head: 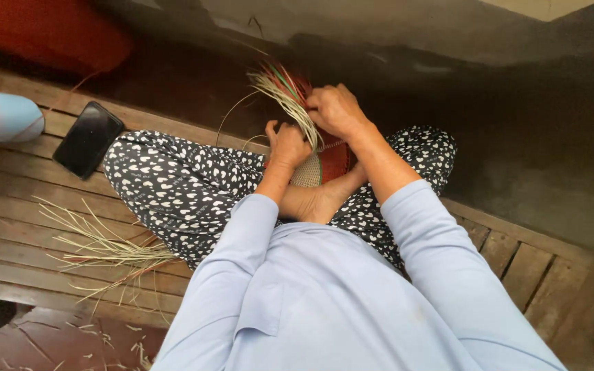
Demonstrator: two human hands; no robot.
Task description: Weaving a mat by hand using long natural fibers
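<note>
Woven basket [316, 167], partly made: pale straw weave with red panels and a green stripe, resting in the lap of a seated, cross-legged person, above the bare foot [317, 199]. Only a small part shows between the two hands.

Loose strands [284, 93]: a fan of pale reed ends, with a few red and green ones among them, rising from the basket's upper edge and spreading up and to the left.

Left hand [287, 144]: closed in a fist against the basket's left side, fingers curled over the weave; what lies inside the grip is hidden.

Right hand [336, 110]: just above the basket, fingers pinched round the base of the loose strands, knuckles toward the camera.

Clothing: light blue long sleeves [441, 254]; dark trousers [173, 182] printed with small white hearts, knees out to either side of the basket.

Wooden slat platform [15, 178]: brown boards under the person, running left and right of the basket.

Phone [89, 139]: black, screen dark, lying flat on the platform well left of the basket, just beside the left knee.

Spare reeds [101, 247]: a scattered bundle of pale stalks on the platform, lower left of the basket, near the left thigh; short offcuts lie on the floor below them.

Red cushion [49, 31]: far upper left of the basket, partly out of view.

Pink and blue object [1, 115]: at the left edge; kind cannot be told.
</note>
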